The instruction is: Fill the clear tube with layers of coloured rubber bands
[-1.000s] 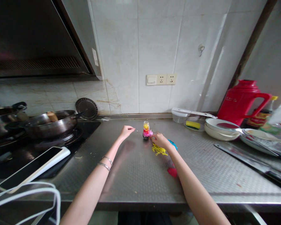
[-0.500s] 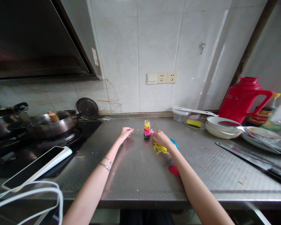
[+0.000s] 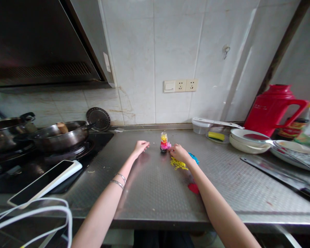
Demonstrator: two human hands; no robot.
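A small clear jar (image 3: pixel 164 138) stands upright on the metal counter, with yellow, orange, red and pink strands in layers and something dark at its base. Against its lower right side is a tuft of pink yarn (image 3: pixel 167 146). My right hand (image 3: pixel 180 153) is closed at the tuft, its fingertips pinching there. My left hand (image 3: pixel 141 148) hovers left of the jar, holding nothing, with its fingers loosely bent and apart. Beside and under my right hand lie yellow yarn (image 3: pixel 178 164) and blue yarn (image 3: pixel 193 158). A red piece (image 3: pixel 193 188) sits by my right forearm.
Left are a stove with a steel pan (image 3: pixel 60 137), and a phone-like device (image 3: pixel 41 182) with white cables (image 3: pixel 67 220). On the right stand bowls (image 3: pixel 248 144), a sponge (image 3: pixel 216 136), a red thermos (image 3: pixel 270 113) and a knife (image 3: pixel 271 175) lying flat.
The whole view has shifted slightly, so things appear a little further right. My hands, the jar and the pink yarn keep nearly the same positions relative to each other.
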